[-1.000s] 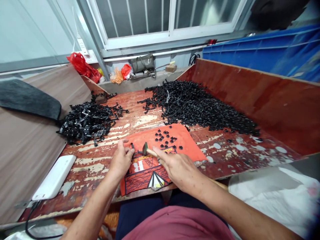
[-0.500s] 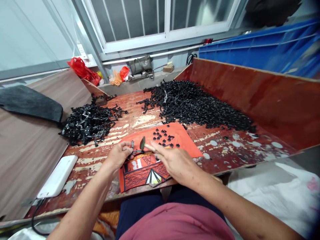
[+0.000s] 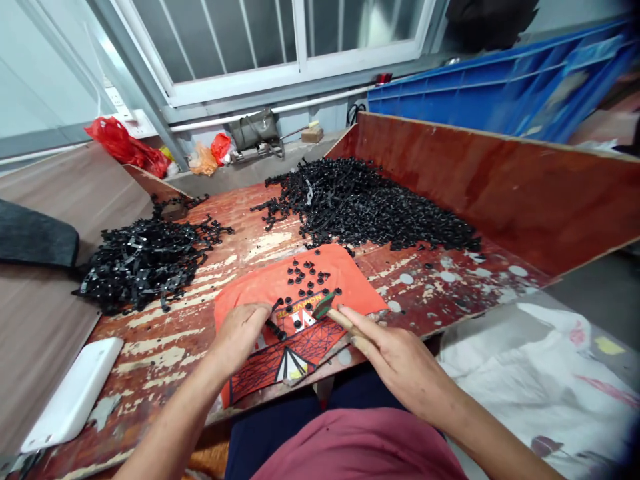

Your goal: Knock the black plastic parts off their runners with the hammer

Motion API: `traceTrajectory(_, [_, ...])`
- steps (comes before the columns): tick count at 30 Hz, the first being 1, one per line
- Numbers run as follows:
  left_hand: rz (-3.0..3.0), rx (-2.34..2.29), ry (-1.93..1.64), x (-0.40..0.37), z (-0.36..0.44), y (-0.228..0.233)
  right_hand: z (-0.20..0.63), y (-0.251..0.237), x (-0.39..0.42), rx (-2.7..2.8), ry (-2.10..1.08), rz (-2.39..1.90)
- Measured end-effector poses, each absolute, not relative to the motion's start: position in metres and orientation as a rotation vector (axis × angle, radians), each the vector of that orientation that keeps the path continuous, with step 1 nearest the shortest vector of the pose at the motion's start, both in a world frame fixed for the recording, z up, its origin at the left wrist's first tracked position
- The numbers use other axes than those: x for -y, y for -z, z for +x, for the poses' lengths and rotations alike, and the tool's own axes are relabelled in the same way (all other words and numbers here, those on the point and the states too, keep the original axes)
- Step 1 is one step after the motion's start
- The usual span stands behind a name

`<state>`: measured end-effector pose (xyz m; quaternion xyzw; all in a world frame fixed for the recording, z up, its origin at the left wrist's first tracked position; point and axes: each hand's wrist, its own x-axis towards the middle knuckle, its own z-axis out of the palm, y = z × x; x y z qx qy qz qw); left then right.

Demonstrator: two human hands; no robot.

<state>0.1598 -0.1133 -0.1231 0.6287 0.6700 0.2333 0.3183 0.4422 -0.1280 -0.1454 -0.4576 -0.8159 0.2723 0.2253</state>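
Note:
My left hand point(image 3: 240, 340) is closed on a black plastic piece point(image 3: 275, 328) with round knobs, held over the orange printed cloth point(image 3: 355, 277) at the front of the table. In my right hand point(image 3: 395, 353) is a small flat-bladed tool point(image 3: 324, 305), its dark green blade on a light wooden handle gripped by the fingers. The blade points left over the cloth, apart from the left hand's piece. Several small black knobbed parts point(image 3: 303, 279) lie loose on the cloth, just beyond both hands. The fingers partly hide the held piece.
A large heap of black parts point(image 3: 360, 207) lies at the back right, a smaller heap point(image 3: 143, 263) at the left. A white rectangular device point(image 3: 73, 393) sits front left. A red-brown board point(image 3: 480, 170) walls the right side, with a blue crate point(image 3: 450, 93) behind it.
The view has swung right. My right hand and its tool have moved right and down, away from my left hand. The left hand still grips a black piece, now turned lower.

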Motion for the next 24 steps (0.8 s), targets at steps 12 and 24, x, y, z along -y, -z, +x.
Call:
traceTrajectory(12, [1.787,-1.858,-0.499,0.098,0.165,0.140,0.438,0.153,0.128,2.291,-0.796,-1.256])
traceTrajectory(24, [1.754,-1.812,-0.443,0.091,0.162,0.142,0.438,0.146,0.122,2.302,-0.809,-1.257])
